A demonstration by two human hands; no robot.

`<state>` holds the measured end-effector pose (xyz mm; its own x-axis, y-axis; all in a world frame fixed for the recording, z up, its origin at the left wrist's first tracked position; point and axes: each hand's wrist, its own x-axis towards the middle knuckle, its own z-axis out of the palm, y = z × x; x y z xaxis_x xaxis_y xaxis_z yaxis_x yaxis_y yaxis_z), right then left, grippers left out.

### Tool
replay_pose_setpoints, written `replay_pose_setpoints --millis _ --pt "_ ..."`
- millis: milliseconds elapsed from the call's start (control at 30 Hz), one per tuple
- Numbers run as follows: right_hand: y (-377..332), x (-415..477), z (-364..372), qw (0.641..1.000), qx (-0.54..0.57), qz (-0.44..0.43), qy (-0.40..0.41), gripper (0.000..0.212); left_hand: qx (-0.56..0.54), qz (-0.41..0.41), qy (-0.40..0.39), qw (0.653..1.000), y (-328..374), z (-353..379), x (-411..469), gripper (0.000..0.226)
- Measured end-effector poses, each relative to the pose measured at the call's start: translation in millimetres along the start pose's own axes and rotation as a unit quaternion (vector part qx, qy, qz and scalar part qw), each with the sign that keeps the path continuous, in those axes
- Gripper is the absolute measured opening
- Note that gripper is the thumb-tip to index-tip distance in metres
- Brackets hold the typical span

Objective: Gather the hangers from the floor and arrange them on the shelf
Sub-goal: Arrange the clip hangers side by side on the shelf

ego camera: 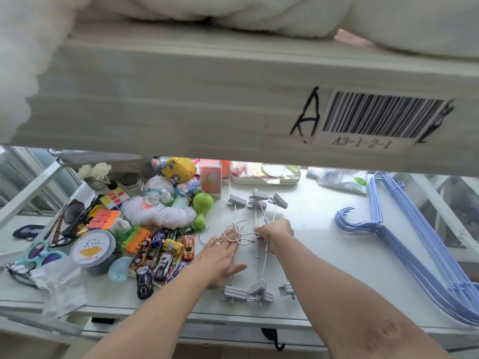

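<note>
Several grey clip hangers (pixel 256 244) with metal rods and silver hooks lie bunched on the white shelf (pixel 324 229), clips at the far and near ends. My left hand (pixel 220 257) lies flat and open on the hooks' left side, fingers spread over one rod. My right hand (pixel 274 233) pinches the silver hooks (pixel 242 235) at the middle of the bunch. A stack of blue wire hangers (pixel 414 242) lies on the shelf's right part, hooks pointing left.
Toys crowd the shelf's left: toy cars (pixel 166 255), puzzle cubes (pixel 103 218), a green dumbbell (pixel 202 211), yarn, sunglasses, a round tin (pixel 92 250). Boxes and a tray stand at the back. An upper shelf beam with a barcode label (pixel 375 117) hangs overhead.
</note>
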<state>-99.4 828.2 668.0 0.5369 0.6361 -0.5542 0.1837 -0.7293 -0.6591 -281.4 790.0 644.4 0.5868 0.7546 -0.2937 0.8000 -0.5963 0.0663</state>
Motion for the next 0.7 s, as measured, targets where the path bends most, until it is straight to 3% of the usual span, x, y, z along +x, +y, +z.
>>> replay_pose_setpoints --millis 100,233,367,467,533,633,700 --pt "3 3 2 0.999 0.04 -0.007 -0.015 0.034 -0.015 0.0 0.006 1.0 1 0 -1 0.083" --pt "7 3 -9 0.987 0.124 0.011 -0.102 0.025 -0.029 -0.002 0.012 1.0 1 0 -1 0.082" --pt "3 0 -37 0.97 0.179 0.007 -0.168 0.032 -0.037 -0.022 0.03 0.999 4 -1 -2 0.085" --pt "7 5 -56 0.972 0.174 -0.004 -0.157 0.033 -0.033 -0.078 0.066 0.994 8 -2 -9 0.088" --pt "13 10 -65 0.973 0.175 -0.005 -0.153 0.033 -0.003 -0.106 0.118 0.987 12 -8 -18 0.075" --pt "20 12 -74 0.972 0.177 0.0 -0.156 0.032 0.04 -0.124 0.25 0.96 19 -21 -26 0.023" --pt "22 12 -75 0.972 0.18 0.0 -0.152 0.034 0.024 -0.116 0.311 0.943 22 -30 -23 0.014"
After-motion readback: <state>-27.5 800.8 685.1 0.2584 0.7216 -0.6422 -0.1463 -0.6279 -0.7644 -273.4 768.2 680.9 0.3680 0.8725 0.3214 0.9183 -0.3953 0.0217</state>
